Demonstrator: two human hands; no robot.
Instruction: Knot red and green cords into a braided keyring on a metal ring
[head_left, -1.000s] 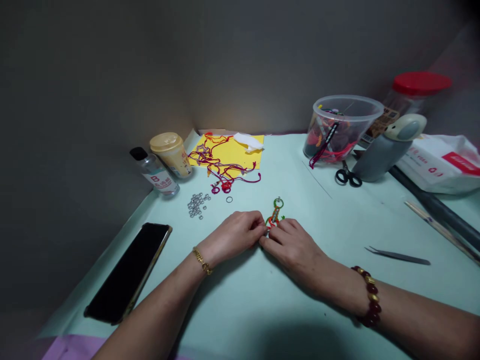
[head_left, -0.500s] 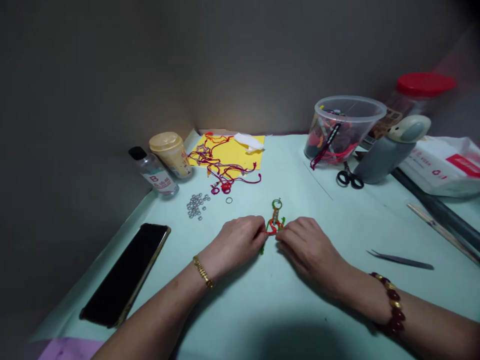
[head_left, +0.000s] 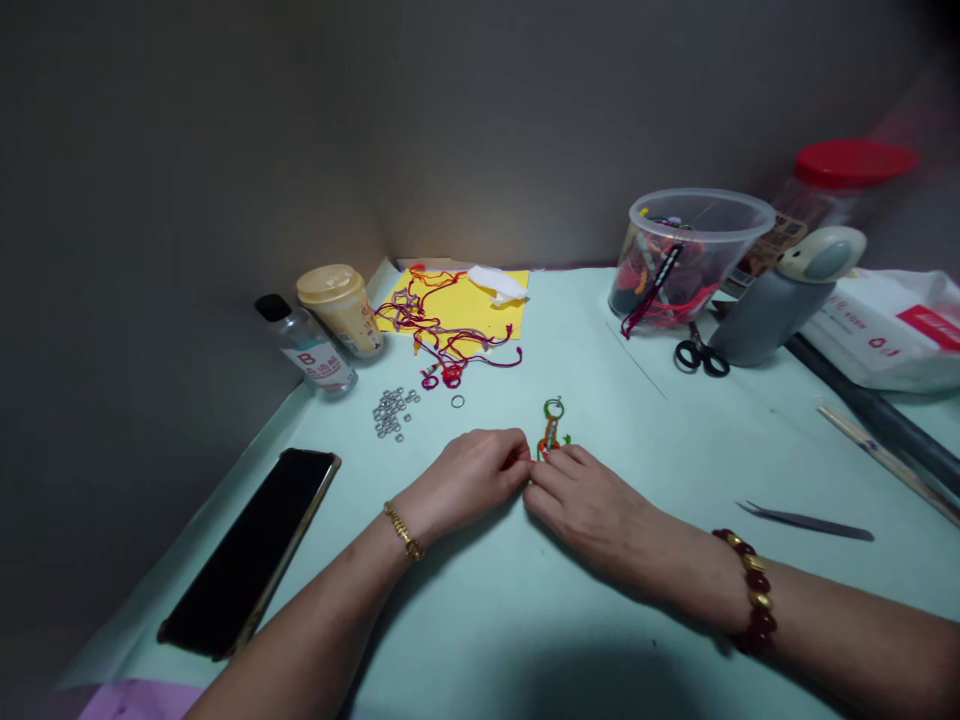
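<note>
A small knotted cord piece (head_left: 551,432) in orange and green, with silvery bits along its middle and a green ring at its top, lies on the pale green table cover. At its lower end my left hand (head_left: 487,468) is closed in a pinch on the red-orange cord. My right hand (head_left: 581,495) touches the left fingertips, its fingers closed over the lower part of the same piece. Both hands hide the cord ends between them. Just up and left lie a thin ring (head_left: 458,401) and a cluster of small metal nuts (head_left: 391,413).
At left are a phone (head_left: 251,550), a clear bottle (head_left: 319,355) and a lidded cup (head_left: 345,310). Coloured cords (head_left: 457,340) lie partly on yellow paper (head_left: 442,300). To the right are tweezers (head_left: 814,524), scissors (head_left: 701,357), a clear tub (head_left: 686,260) and a grey bottle (head_left: 765,310).
My right hand has moved left, up against my left hand, and now covers the lower cord piece. The red-orange loop between the hands is mostly hidden. My left hand has barely moved.
</note>
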